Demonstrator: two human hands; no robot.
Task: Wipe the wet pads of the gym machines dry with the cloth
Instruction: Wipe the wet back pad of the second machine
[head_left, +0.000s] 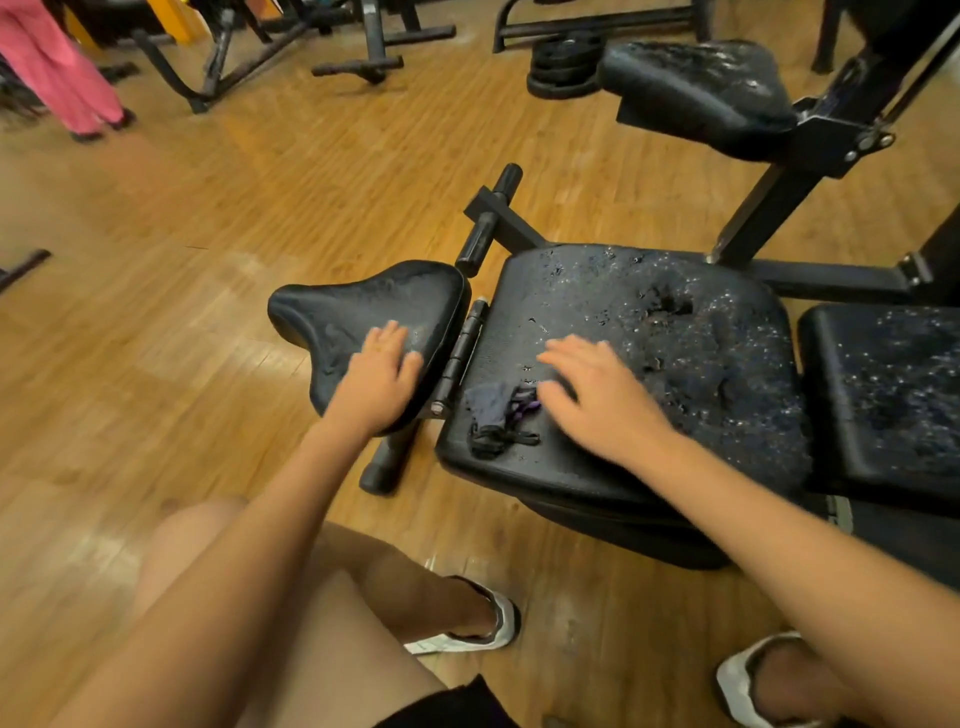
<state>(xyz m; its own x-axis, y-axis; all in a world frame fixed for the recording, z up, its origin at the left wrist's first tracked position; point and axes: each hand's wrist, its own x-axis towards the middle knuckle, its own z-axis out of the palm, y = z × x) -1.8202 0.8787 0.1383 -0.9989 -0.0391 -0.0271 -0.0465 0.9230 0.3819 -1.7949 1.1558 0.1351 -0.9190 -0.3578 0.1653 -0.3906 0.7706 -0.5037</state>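
A black saddle-shaped pad (358, 306) sits at the centre, and my left hand (379, 371) rests flat on its near right part. To its right lies a large square seat pad (675, 338), worn and dotted with water drops. A small dark cloth (496, 413) with purple edging lies crumpled on this pad's near left corner. My right hand (597, 395) hovers or rests with spread fingers just right of the cloth, its fingertips beside it; whether it touches the cloth is unclear through the blur. A further wet pad (893, 384) lies at the far right, and another wet pad (696, 83) is raised behind.
The machine's black steel frame (779, 197) rises behind the seat, with foot pegs (491, 218) between the pads. Weight plates (561, 67) and other machine bases stand on the wooden floor at the back. A person in pink trousers (57, 67) stands at the top left. My knees and sandals are below.
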